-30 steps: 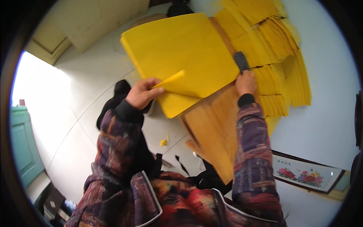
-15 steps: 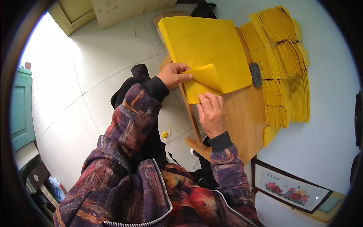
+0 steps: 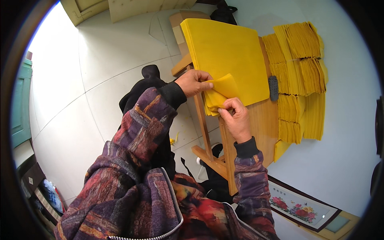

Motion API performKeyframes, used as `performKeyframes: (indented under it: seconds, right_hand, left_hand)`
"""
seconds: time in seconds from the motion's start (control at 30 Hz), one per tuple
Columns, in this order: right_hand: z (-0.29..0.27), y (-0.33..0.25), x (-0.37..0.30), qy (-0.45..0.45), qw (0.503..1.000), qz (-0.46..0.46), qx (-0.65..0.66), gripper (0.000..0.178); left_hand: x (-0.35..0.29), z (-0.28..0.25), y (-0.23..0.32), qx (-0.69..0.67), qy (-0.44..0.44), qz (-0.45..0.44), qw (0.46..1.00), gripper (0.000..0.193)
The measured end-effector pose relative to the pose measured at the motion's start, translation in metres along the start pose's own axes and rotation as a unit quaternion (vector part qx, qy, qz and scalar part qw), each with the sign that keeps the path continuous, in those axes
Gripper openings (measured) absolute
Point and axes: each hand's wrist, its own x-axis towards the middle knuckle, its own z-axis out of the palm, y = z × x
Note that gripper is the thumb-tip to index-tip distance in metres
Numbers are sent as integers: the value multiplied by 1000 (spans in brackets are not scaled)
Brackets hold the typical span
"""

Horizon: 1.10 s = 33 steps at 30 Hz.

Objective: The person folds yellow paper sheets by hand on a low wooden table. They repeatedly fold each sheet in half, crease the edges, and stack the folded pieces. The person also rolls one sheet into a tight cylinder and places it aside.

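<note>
A thick stack of large yellow paper sheets [image 3: 228, 52] lies on a wooden table [image 3: 262, 134]. Its near-left corner is turned up, showing the sheets underneath. My left hand [image 3: 194, 83] holds the turned-up corner [image 3: 226, 85] between thumb and fingers. Just to its right, my right hand [image 3: 237, 119] pinches the corner edge of the sheets below, thumb and forefinger together. How many sheets each hand holds cannot be made out.
Several bundles of folded yellow paper [image 3: 306, 44] are piled along the wall at right. A dark grey block [image 3: 273, 88] sits against the stack's right edge. A cardboard box [image 3: 180, 28] is behind the table. Yellow scraps [image 3: 173, 141] lie on the tiled floor.
My right hand has gone from touching the corner with its fingertips to pinching the lower sheets' edge. The left hand still holds the raised corner. The whole view has shifted a little.
</note>
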Motion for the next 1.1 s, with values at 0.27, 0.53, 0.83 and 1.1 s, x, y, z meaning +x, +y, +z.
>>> performKeyframes:
  seconds: [0.27,0.53,0.83,1.1]
  right_hand:
    - [-11,-2,10,-48,990,96,94,16]
    - [-12,-2,11,-37,987,99,125,15]
    - [-14,-2,13,-25,986,113,119,14]
    - [-2,-13,-11,114,976,-81,-164,48]
  left_hand:
    - [-5,-9,17,57,-82,-32,995,26]
    - [-9,-8,22,90,-101,-28,990,38]
    - [-4,-3,9,82,-55,11,995,23]
    - [-3,2,6,76,-2,-2,997,15]
